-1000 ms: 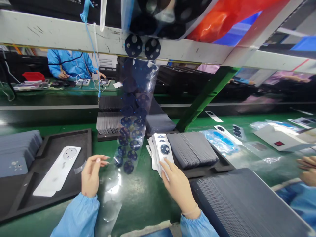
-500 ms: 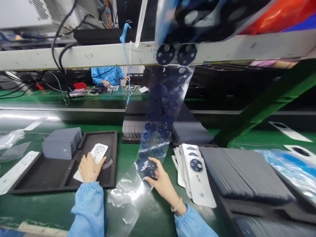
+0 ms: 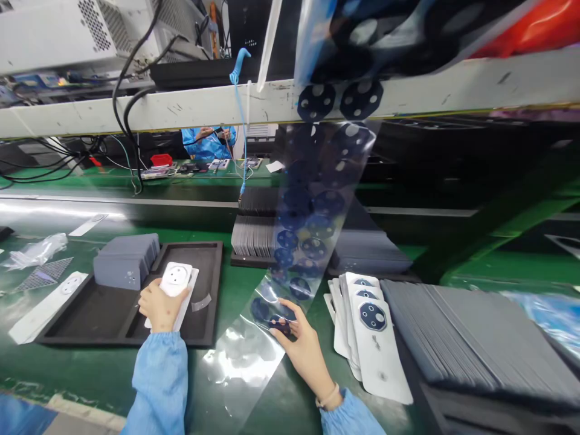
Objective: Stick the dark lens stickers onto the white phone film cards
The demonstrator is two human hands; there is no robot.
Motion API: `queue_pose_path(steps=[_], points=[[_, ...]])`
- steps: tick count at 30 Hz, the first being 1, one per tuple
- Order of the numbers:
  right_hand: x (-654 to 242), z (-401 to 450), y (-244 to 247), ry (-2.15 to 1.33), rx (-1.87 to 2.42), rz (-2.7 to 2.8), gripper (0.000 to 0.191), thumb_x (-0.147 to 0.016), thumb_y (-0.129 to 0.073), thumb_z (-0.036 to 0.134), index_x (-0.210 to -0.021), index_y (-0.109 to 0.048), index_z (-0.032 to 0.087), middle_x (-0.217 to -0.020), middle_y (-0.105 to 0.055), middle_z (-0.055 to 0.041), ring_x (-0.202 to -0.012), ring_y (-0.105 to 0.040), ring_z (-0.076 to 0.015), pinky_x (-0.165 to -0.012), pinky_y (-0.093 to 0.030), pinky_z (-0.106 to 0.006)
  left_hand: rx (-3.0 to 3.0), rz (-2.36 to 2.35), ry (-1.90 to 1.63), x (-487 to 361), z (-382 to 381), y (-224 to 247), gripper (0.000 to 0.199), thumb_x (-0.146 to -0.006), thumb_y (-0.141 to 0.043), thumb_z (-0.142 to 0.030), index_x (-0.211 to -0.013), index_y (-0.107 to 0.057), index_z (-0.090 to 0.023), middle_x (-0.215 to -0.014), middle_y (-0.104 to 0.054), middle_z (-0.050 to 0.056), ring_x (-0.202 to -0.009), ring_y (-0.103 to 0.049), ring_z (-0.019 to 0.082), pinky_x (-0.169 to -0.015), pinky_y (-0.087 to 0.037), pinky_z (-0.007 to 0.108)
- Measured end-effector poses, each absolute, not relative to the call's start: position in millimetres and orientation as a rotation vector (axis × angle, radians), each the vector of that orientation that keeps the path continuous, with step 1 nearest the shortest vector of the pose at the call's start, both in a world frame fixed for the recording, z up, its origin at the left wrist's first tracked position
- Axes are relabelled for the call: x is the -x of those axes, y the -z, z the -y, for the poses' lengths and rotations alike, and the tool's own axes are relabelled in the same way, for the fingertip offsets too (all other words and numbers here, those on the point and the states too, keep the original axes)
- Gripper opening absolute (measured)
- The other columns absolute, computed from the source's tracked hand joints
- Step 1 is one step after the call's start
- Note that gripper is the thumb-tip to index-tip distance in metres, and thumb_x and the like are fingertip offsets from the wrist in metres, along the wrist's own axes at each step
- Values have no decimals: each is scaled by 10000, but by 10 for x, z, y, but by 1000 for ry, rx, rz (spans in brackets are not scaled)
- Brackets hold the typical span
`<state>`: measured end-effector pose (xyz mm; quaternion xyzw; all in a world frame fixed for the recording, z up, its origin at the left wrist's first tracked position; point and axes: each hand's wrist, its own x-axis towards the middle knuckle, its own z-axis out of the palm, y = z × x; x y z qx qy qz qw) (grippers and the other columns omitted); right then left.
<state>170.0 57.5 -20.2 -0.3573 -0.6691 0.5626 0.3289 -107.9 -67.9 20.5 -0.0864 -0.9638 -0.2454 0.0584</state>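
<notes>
My left hand [image 3: 161, 307] is closed on a white panel [image 3: 176, 277] with a round, holed end. Another white panel [image 3: 186, 308] lies partly beneath it, over the right compartment of a black tray [image 3: 216, 290]. A clear film strip [image 3: 333, 232] bearing pairs of dark blue octagonal stickers hangs from above and bends onto the bench. My right hand [image 3: 301, 344] is closed on the strip near its lowest stickers, with the thumb and fingers around the film. Beside it, at the right, lie several fanned white panels [image 3: 385, 362], dark octagonal stickers showing on the front ones.
Grey panels [image 3: 118, 266] stand in the tray's left side. More grey panels fill a holder [image 3: 480, 332] at right and a rack [image 3: 254, 235] behind. A white shelf beam [image 3: 181, 109] crosses above. Across the bench, a person in blue sleeves [image 3: 208, 144] works.
My left hand has raised its white panel, and the second panel now shows more at its right. My right hand stays at the strip, slightly lower. The whole view has shifted a little.
</notes>
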Motion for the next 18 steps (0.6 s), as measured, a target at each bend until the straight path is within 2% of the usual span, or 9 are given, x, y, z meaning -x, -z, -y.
queue_pose_path(steps=[2, 5, 7, 9, 14, 16, 18], points=[[-1703, -570, 210, -1464, 936, 1741, 517, -728, -684, 219, -1237, -588, 212, -762, -718, -1, -775, -719, -217, -763, -582, -346, 278, 2764, 1042, 1032, 666, -268, 809, -614, -770, -525, -1275, -479, -160, -1262, -542, 183, -1178, -527, 382, -981, -406, 506], [-1710, -574, 229, -1455, 918, 1747, 442, -730, -705, 223, -1169, -659, 221, -752, -731, 4, -740, -724, -212, -766, -590, -348, 533, 2524, 1767, 917, 624, -365, 844, -606, -792, -512, -1307, -449, -192, -1227, -579, 128, -1026, -610, 270, -906, -483, 416], [-1716, -580, 245, -1436, 884, 1762, 370, -736, -719, 235, -1105, -709, 226, -814, -763, -11, -756, -736, -219, -781, -599, -356, 869, 2437, 2292, 798, 589, -409, 748, -674, -730, -560, -1282, -504, -187, -1193, -616, 126, -868, -629, 213, -796, -517, 369], [-1722, -585, 261, -1406, 822, 1775, 309, -755, -716, 245, -1063, -740, 230, -881, -782, -23, -791, -748, -228, -809, -604, -367, 1305, 2461, 2671, 649, 554, -422, 667, -737, -663, -597, -1238, -577, -166, -1205, -637, 154, -764, -626, 192, -702, -522, 351], [-1727, -576, 271, -1219, 652, 1885, 197, -848, -658, 251, -1008, -772, 259, -887, -792, -17, -779, -760, -224, -739, -621, -330, 1942, 2624, 2980, 296, 459, -305, 585, -717, -740, -529, -1189, -629, -202, -1271, -624, 152, -797, -683, 228, -713, -527, 358], [-1729, -568, 264, -1076, 606, 1909, 169, -866, -658, 242, -978, -780, 277, -885, -792, -17, -747, -756, -211, -714, -619, -307, 2000, 2565, 3074, 231, 423, -246, 602, -690, -776, -516, -1174, -633, -188, -1171, -665, 139, -754, -681, 208, -718, -518, 344], [-1734, -562, 256, -951, 531, 1916, 190, -887, -638, 202, -977, -781, 288, -900, -788, -23, -766, -750, -199, -733, -615, -293, 1922, 2537, 3142, 209, 393, -205, 629, -698, -775, -522, -1185, -628, -152, -978, -711, 117, -735, -673, 201, -733, -508, 336]])
